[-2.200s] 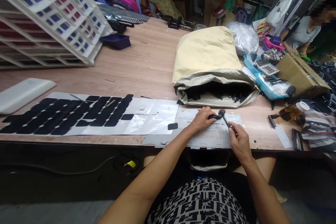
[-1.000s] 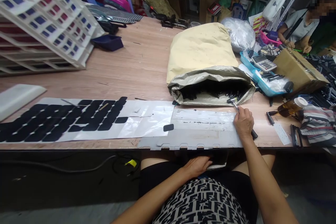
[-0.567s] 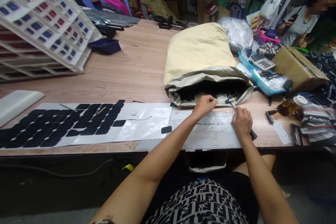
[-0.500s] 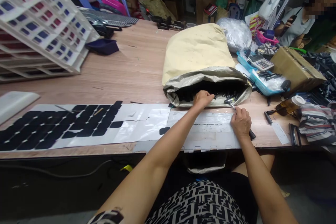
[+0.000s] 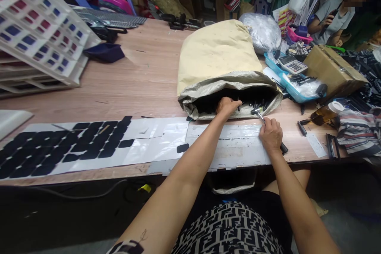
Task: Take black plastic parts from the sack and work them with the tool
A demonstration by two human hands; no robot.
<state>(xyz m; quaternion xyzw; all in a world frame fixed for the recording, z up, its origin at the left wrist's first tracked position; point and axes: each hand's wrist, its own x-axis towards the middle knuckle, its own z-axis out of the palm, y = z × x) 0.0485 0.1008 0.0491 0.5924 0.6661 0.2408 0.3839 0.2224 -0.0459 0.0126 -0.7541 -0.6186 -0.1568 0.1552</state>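
Sack (image 5: 216, 49) holds black pieces (image 5: 263, 104); left fingers (image 5: 234, 105) inside, grip unclear; right fingers (image 5: 272, 124) clamp hammer (image 5: 256, 111).

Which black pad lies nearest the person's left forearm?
The lone pad at the white sheet's near right corner, apart from the pads grouped on the sheet's left.

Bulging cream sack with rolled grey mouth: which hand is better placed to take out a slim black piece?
Probably the left hand: it is in the mouth of the sack, near slim black pieces, while the right hand grips a black-handled metal hammer-like tool.
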